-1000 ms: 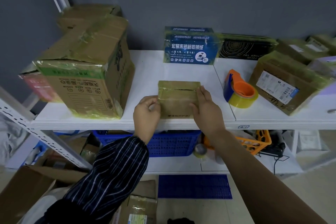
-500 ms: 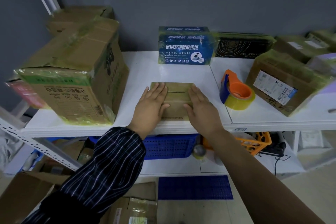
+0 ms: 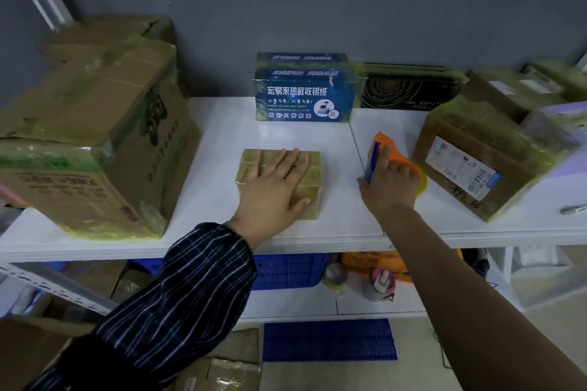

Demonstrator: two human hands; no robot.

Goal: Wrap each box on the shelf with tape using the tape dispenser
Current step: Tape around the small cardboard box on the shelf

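Pressure from the left hand (image 3: pixel 273 184) is pinning the small brown box (image 3: pixel 313 178) to the white shelf (image 3: pixel 216 143), with the fingers lying straight and spread across its top. The right hand (image 3: pixel 389 182) is closing on the tape dispenser (image 3: pixel 379 140), which is sitting just beside the box. Its fingers are curling over the orange body and the thumb is sticking out on the near side. That area is blurring, so the firmness of the grip is not showing.

Yellowish film is already glinting on the box, so another band is probably coming. Doing it well is likely depending on seating the handle fully in the palm before lifting. The left palm should be bearing down so the light box is not sliding. The tape end is best going down near an edge and being drawn taut, with the left fingers shifting clear of its path.

Every carton on the shelf is sitting closed, so no contents are showing. The large carton (image 3: pixel 95 149) at the left, the blue printed box (image 3: pixel 305 95) at the back and the labelled parcel (image 3: pixel 470 165) at the right are all wearing yellowish tape. Below, a blue crate (image 3: pixel 286 273) and an orange basket (image 3: pixel 368 259) are sitting side by side, and the shelf edge is hiding whatever they are holding.
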